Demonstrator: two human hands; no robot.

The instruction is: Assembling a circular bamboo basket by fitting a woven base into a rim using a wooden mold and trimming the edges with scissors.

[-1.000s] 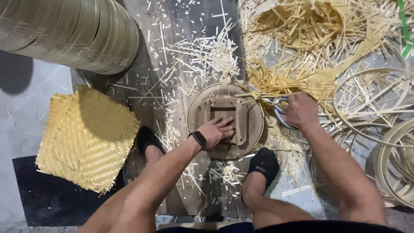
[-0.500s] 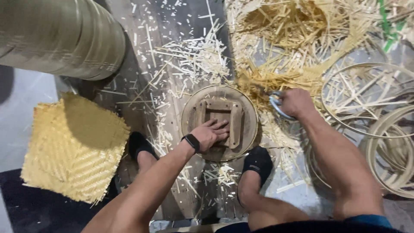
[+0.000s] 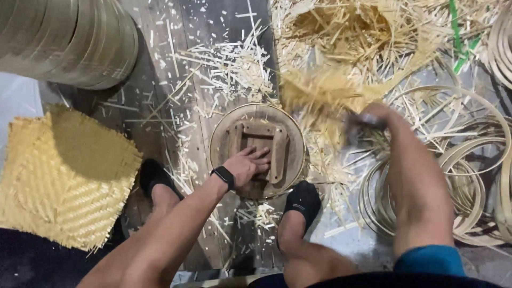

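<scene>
The left hand (image 3: 249, 166) presses flat on the round wooden form (image 3: 257, 150); the blurred right hand (image 3: 368, 120) seemingly grips scissors, trimming strips (image 3: 320, 93).

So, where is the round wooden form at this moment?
In the head view, the round wooden form lies on the floor at centre, just ahead of the two black shoes. The left hand presses on it.

Dark plank floor (image 3: 213, 32) under scattered pale bamboo offcuts (image 3: 234, 69)
</scene>
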